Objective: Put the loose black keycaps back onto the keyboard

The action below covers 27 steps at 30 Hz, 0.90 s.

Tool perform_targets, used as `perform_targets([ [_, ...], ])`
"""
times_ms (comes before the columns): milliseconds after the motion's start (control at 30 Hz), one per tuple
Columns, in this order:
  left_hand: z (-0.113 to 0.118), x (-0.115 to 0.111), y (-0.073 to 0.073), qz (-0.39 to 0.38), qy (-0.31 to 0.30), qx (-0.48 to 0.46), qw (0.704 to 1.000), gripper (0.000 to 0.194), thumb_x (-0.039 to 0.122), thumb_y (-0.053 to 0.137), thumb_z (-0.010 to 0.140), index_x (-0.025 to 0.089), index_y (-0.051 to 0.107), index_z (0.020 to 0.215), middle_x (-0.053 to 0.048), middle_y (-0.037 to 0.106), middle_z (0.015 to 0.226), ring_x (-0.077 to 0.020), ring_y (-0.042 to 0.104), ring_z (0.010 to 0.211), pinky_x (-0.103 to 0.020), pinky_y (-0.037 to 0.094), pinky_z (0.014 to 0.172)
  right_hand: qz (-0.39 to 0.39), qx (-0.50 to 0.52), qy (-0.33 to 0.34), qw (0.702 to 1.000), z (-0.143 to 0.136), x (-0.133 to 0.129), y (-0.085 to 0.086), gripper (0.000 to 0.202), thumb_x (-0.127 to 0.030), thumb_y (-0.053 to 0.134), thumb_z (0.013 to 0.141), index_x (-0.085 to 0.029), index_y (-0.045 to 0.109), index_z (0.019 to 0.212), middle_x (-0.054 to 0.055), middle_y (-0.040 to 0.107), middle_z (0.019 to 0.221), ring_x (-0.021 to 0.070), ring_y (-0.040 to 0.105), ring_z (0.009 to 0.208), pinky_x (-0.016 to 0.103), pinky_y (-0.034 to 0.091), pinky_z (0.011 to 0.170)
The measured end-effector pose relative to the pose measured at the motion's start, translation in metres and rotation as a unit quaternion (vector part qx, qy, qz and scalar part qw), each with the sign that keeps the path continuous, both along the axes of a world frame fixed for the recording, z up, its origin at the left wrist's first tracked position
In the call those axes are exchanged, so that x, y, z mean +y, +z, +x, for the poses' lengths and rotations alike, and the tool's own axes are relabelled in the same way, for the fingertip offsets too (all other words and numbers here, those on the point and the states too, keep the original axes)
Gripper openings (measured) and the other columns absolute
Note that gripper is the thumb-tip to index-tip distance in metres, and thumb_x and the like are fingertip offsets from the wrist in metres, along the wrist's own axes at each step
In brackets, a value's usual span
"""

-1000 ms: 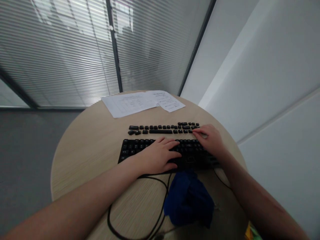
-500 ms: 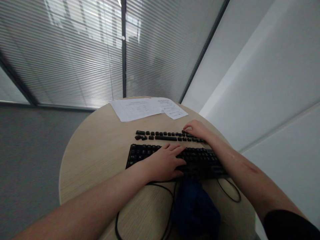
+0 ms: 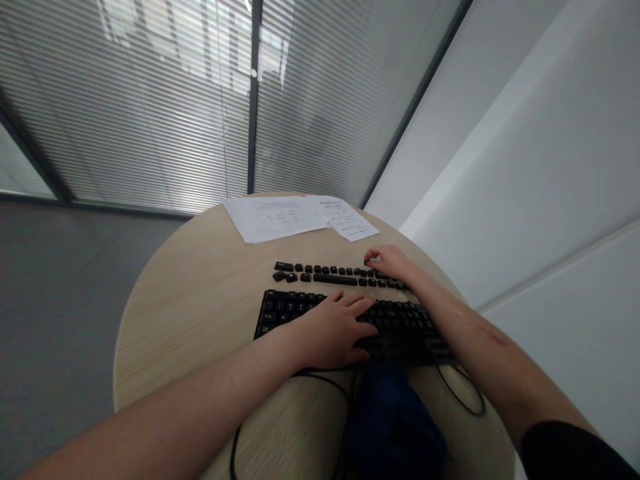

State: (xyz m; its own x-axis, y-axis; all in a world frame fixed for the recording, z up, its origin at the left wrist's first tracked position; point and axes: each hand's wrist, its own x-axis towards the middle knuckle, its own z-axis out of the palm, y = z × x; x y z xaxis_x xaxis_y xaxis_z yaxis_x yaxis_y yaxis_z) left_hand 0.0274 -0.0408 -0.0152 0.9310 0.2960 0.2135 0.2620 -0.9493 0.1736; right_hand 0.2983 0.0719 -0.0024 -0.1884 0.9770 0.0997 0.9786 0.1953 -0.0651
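A round table (image 3: 165,320) carries a black keyboard (image 3: 400,317). Papers (image 3: 280,217) lie well beyond the keyboard, blue cloth (image 3: 395,427) on its near side. The hands are apart: the left hand (image 3: 333,330) spreads over the keyboard; beyond it, the right hand (image 3: 390,261) curls at the loose keycaps (image 3: 335,279), lined up just past the keyboard; whether it grips one, I cannot tell.

The left hand (image 3: 334,332) lies spread; the right hand (image 3: 391,261) (farther forward) curls.
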Motion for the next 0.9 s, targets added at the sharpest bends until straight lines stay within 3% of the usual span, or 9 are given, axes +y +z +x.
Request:
perform_targets([
  [100, -0.001, 0.001, -0.001, 0.009, -0.001, 0.0, 1.0, 0.04, 0.046, 0.065, 0.093, 0.028, 0.067, 0.129, -0.018, 0.042, 0.158, -0.0384, 0.042, 0.145, -0.063, 0.036, 0.115, 0.041, 0.026, -0.016, 0.999, -0.002, -0.018, 0.011, 0.019, -0.024, 0.067, 0.089, -0.021, 0.077, 0.105, 0.003, 0.073, 0.101, 0.0147, 0.067, 0.093, 0.024, 0.05, 0.087],
  [233, 0.0, 0.002, -0.006, 0.032, -0.009, -0.022, 0.999, 0.039, 0.045, 0.067, 0.093, 0.028, 0.068, 0.128, -0.017, 0.042, 0.159, -0.0383, 0.042, 0.144, -0.061, 0.037, 0.114, 0.107, 0.129, 0.009, 0.986, 0.003, -0.075, 0.025, 0.02, -0.032, 0.067, 0.089, -0.019, 0.075, 0.102, 0.004, 0.073, 0.099, 0.0149, 0.068, 0.087, 0.025, 0.052, 0.079],
  [367, 0.001, 0.003, -0.005, 0.036, -0.013, -0.033, 0.999, 0.037, 0.043, 0.069, 0.091, 0.026, 0.07, 0.124, -0.017, 0.048, 0.154, -0.0377, 0.047, 0.14, -0.057, 0.041, 0.113, 0.111, 0.215, 0.059, 0.968, 0.005, -0.143, 0.025, 0.018, -0.036, 0.068, 0.088, -0.019, 0.072, 0.09, 0.003, 0.074, 0.1, 0.0157, 0.07, 0.091, 0.026, 0.054, 0.083],
  [467, -0.003, 0.007, 0.003, 0.032, -0.02, -0.052, 0.998, 0.033, 0.039, 0.068, 0.092, 0.025, 0.072, 0.122, -0.015, 0.053, 0.149, -0.0351, 0.053, 0.134, -0.052, 0.043, 0.112, 0.081, 0.234, 0.085, 0.965, 0.001, -0.172, 0.019, 0.016, -0.031, 0.067, 0.088, -0.018, 0.067, 0.08, 0.002, 0.073, 0.099, 0.0139, 0.07, 0.091, 0.024, 0.053, 0.084],
  [567, -0.011, 0.014, 0.016, 0.014, -0.004, -0.073, 0.997, 0.024, 0.034, 0.06, 0.098, 0.022, 0.073, 0.114, -0.01, 0.064, 0.136, -0.0285, 0.064, 0.119, -0.044, 0.05, 0.104, 0.022, 0.219, 0.104, 0.97, -0.006, -0.177, 0.012, 0.008, -0.025, 0.067, 0.088, -0.018, 0.068, 0.085, 0.0, 0.072, 0.096, 0.0115, 0.068, 0.086, 0.022, 0.049, 0.078],
  [667, -0.019, 0.02, 0.028, 0.007, 0.03, -0.074, 0.997, 0.025, 0.032, 0.052, 0.101, 0.019, 0.074, 0.097, -0.007, 0.073, 0.108, -0.023, 0.068, 0.098, -0.037, 0.053, 0.089, -0.034, 0.172, 0.107, 0.979, -0.012, -0.174, 0.008, 0.007, -0.019, 0.069, 0.086, -0.02, 0.071, 0.093, -0.001, 0.071, 0.091, 0.0103, 0.065, 0.082, 0.022, 0.045, 0.076],
  [767, -0.024, 0.024, 0.032, 0.016, 0.067, -0.065, 0.996, 0.027, 0.031, 0.052, 0.1, 0.018, 0.069, 0.083, -0.005, 0.07, 0.089, -0.0197, 0.065, 0.083, -0.032, 0.05, 0.075, -0.057, 0.139, 0.101, 0.983, -0.015, -0.173, 0.006, 0.012, -0.017, 0.071, 0.084, -0.021, 0.072, 0.095, -0.001, 0.07, 0.09, 0.0107, 0.063, 0.083, 0.022, 0.043, 0.078],
  [900, -0.025, 0.026, 0.032, 0.012, 0.081, -0.055, 0.995, 0.03, 0.032, 0.051, 0.1, 0.019, 0.065, 0.078, -0.003, 0.066, 0.081, -0.0171, 0.061, 0.074, -0.031, 0.045, 0.069, -0.064, 0.114, 0.085, 0.988, -0.017, -0.174, 0.008, 0.012, -0.017, 0.071, 0.084, -0.022, 0.072, 0.095, -0.001, 0.069, 0.091, 0.0115, 0.062, 0.083, 0.023, 0.041, 0.078],
])
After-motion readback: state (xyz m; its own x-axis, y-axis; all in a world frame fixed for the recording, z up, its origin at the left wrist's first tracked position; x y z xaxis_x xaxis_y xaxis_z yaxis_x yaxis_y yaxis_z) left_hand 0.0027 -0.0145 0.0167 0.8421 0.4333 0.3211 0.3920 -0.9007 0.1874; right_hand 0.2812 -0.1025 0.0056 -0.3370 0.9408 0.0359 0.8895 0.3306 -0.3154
